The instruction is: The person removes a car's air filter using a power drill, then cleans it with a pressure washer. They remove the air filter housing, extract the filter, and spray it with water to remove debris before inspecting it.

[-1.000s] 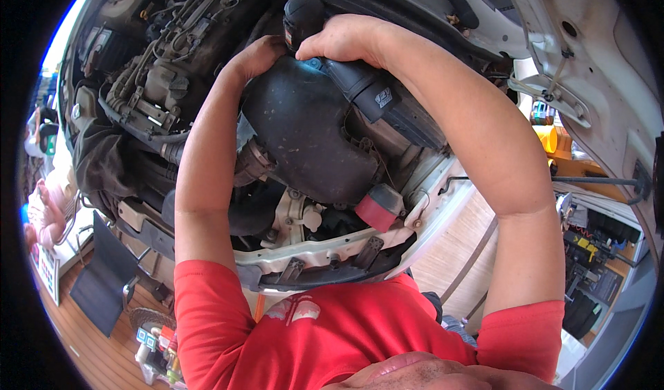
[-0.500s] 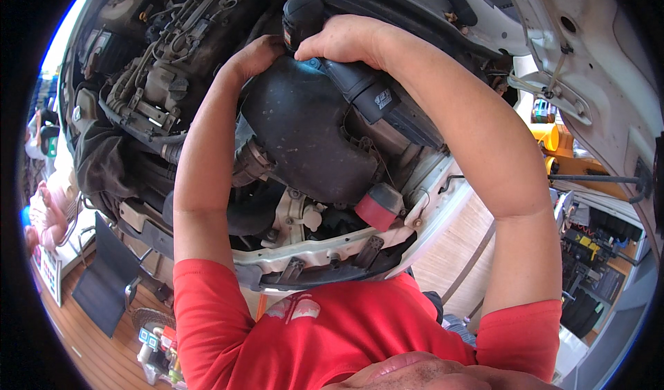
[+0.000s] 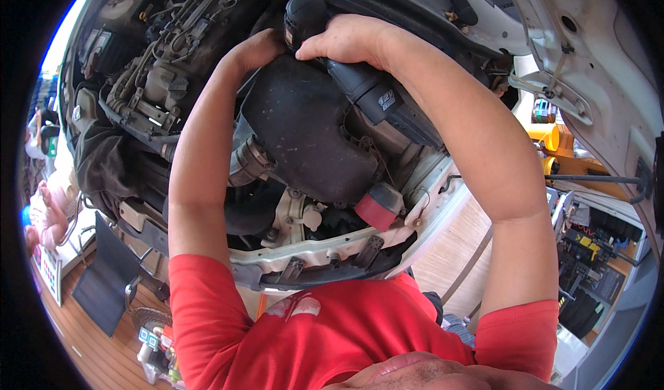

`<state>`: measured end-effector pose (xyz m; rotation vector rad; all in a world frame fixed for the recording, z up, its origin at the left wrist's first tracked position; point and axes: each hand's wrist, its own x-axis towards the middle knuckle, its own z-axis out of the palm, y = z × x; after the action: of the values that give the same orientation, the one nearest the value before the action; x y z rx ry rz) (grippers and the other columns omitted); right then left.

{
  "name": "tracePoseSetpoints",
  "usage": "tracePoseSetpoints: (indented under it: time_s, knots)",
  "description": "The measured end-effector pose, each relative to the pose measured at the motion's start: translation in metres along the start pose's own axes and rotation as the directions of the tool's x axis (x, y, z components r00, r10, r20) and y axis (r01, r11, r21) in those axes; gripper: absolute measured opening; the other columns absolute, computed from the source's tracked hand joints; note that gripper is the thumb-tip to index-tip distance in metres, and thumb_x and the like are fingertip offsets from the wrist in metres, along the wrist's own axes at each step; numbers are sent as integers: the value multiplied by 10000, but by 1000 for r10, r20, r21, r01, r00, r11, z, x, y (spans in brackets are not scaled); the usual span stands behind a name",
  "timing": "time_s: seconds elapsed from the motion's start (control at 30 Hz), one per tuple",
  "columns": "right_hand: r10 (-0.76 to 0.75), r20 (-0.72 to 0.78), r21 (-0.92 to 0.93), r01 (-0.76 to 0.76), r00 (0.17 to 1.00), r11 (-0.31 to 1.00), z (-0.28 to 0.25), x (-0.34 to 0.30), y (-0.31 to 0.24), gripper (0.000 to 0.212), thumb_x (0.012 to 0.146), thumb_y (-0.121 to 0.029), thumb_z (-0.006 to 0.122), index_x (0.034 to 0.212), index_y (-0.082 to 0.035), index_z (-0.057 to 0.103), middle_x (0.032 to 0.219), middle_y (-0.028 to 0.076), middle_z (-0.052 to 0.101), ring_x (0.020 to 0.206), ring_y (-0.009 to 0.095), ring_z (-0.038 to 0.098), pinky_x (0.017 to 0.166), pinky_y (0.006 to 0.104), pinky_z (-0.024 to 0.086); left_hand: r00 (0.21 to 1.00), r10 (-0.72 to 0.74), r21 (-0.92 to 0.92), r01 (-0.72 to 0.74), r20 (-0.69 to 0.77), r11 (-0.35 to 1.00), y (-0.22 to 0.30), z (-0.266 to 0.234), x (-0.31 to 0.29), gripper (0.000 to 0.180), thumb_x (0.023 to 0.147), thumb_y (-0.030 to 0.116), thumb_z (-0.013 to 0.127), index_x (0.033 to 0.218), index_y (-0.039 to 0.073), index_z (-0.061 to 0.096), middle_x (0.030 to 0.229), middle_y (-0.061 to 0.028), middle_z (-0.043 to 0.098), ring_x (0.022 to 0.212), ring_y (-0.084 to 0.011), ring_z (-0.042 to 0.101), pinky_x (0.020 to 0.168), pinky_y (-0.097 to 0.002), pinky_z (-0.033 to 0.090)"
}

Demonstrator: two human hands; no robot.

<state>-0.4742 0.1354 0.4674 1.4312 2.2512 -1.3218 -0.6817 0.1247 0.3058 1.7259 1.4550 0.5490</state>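
My right hand [image 3: 349, 40] is wrapped around the grip of a black cordless power tool [image 3: 304, 17]. The tool's rounded end sticks up past my thumb, and its black lower part [image 3: 366, 89] slants down to the right; its working tip is hidden. Close by on the left, my left hand [image 3: 265, 48] reaches down behind the top of a large black plastic air duct [image 3: 297, 127]. Its fingers are out of sight there. The duct lies under both wrists in the engine bay, with a ribbed hose [image 3: 247, 163] at its left side.
The engine [image 3: 166, 82] with its wiring lies to the left, beside a dark cloth [image 3: 104, 158]. A red-and-grey piece [image 3: 380, 206] sits near the front crossmember [image 3: 332, 248]. At right, a prop rod [image 3: 595, 179] runs to the raised hood [image 3: 588, 78]. A chair [image 3: 104, 276] stands lower left.
The bluish light glowing on the duct below the tool has gone out. My left forearm has shifted slightly left; my right hand keeps its hold on the power tool.
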Motion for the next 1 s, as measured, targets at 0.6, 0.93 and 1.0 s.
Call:
tracePoseSetpoints:
  time_s: [0.6,0.93,1.0]
  knots:
    - [29,-21,25,-28,999,999,0,-7,7,532,740,-334,746,1125,23,659,988,174,680,781,247,663,711,386,555,959,47,355,-148,278,923,-7,-2,46,394,790,122,638,1183,92,655,1204,-152,650,1098,-283,620,943,-383,490]
    - [-38,-53,99,43,998,994,5,-2,18,521,745,-316,763,1132,19,667,1050,176,677,915,256,651,829,349,513,926,106,376,-249,361,892,-40,2,63,373,788,92,631,1159,103,663,1206,-178,643,1098,-298,618,939,-385,484]
    - [21,-32,44,-19,999,999,1,-8,15,527,748,-345,753,1106,34,675,1046,190,678,939,257,647,845,346,505,936,29,285,-136,352,949,-35,3,66,369,787,109,635,1155,105,665,1218,-181,637,1129,-302,602,980,-389,458]
